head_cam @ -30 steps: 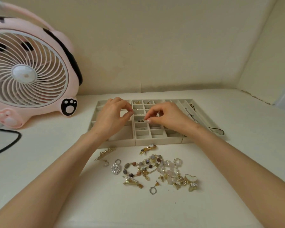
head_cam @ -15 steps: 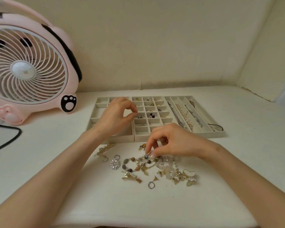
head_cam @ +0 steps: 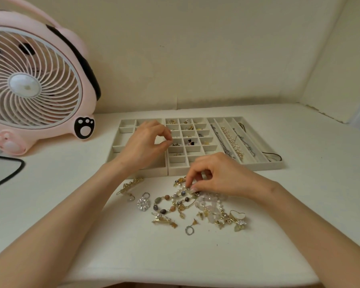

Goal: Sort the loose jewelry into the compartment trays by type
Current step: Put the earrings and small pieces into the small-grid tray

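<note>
Right hand [head_cam: 220, 175] is down at the far edge of the pile of loose jewelry [head_cam: 195, 206], just in front of the trays; its fingers are curled under, and the thumb and forefinger tips pinch the pearly beads there. Left hand [head_cam: 142, 146] hovers over the seam between the left tray [head_cam: 123, 146] and the middle tray [head_cam: 176, 170]; its thumb and forefinger tips are pressed together in a narrow ring with the other fingers curled behind, and from where I stand I cannot tell whether anything tiny sits between them.

Everything rests on a white table [head_cam: 299, 194] pushed against a cream wall; a big pink fan [head_cam: 33, 86] with paw prints stands at the far left, with a black cable [head_cam: 13, 173] looping beside it. Three pale trays lie side by side near the wall; the left one has larger compartments; the middle one is a grid of small squares, several holding little gold pieces and one holding a dark piece; the right tray [head_cam: 264, 165] has long slots, with a silver chain [head_cam: 220, 140], a pearl strand [head_cam: 232, 142] and further chains lying lengthwise, and a black cord [head_cam: 272, 156] spilling over its near right corner.

Within the pile a bracelet of coloured stones [head_cam: 164, 204] tangles with pale pink beads; a white heart ring [head_cam: 238, 215] sits at its right end; a gold hair clip [head_cam: 130, 185] and a sparkly silver ring [head_cam: 143, 203] lie apart to the left; a small silver hoop [head_cam: 189, 230] lies nearest the table's front edge.
</note>
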`<state>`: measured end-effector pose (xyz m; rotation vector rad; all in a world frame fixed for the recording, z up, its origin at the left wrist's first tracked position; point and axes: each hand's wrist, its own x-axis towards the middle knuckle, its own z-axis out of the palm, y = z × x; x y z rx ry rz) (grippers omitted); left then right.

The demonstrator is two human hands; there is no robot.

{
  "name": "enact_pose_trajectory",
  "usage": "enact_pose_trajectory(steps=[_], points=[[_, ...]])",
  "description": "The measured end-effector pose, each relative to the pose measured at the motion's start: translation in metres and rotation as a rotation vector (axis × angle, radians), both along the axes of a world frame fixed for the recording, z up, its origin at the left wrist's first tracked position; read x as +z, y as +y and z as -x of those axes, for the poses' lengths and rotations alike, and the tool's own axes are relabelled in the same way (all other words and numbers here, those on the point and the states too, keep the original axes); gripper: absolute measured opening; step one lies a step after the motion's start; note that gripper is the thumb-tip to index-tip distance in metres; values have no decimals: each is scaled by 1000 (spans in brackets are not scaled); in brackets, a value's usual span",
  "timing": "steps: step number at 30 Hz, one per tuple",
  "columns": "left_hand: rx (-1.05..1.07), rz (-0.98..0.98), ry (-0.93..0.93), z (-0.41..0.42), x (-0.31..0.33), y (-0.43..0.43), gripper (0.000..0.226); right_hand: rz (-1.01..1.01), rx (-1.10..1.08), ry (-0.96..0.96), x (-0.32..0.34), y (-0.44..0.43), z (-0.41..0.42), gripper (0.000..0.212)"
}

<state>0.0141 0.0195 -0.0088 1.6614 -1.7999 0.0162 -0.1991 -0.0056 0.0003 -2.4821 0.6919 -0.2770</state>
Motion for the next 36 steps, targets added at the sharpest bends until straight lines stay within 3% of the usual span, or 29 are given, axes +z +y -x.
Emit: enact_pose_trajectory(steps=[11,19,23,29,36], points=[[-157,37,109,20,23,14,7,-34,19,-9,16,3,26,9],[-425,-158,-133,56,28,35,8,-2,11,165,15,22,73,37],[-540,-282,-232,65,11,45,12,15,-29,170,14,21,83,29],[-566,-328,-230,65,6,54,16,102,-76,56,9,17,84,27],[-561,-366,-235,58,8,58,14,109,76,19,6,38,66,12]])
